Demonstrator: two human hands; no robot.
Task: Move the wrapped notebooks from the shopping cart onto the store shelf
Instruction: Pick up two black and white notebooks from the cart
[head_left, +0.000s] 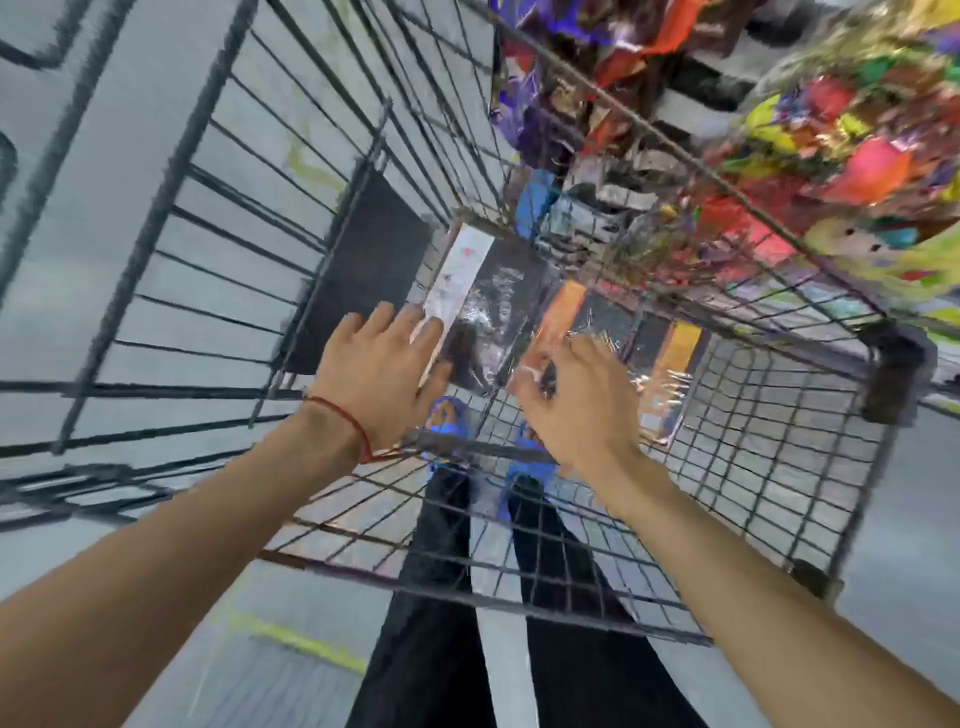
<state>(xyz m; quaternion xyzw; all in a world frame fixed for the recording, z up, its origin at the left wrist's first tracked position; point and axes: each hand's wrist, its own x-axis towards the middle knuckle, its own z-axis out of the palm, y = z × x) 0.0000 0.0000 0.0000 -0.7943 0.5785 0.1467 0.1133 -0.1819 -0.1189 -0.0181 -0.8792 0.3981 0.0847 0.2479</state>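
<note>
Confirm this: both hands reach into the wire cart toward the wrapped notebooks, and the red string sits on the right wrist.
Wrong: the red string is on the left wrist, not the right, as the head view shows. The left hand and right hand do reach into the wire cart toward the wrapped notebooks.

shopping cart (727, 467): dark wire metal | wrapped notebooks (498, 317): glossy crinkled plastic

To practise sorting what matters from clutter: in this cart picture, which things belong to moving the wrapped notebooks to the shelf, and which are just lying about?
Job in hand: white-strip notebook; orange-strip notebook; yellow-strip notebook; shopping cart; left hand; right hand.

Lying about: black panel; colourful packaged goods; red wrist string.
</note>
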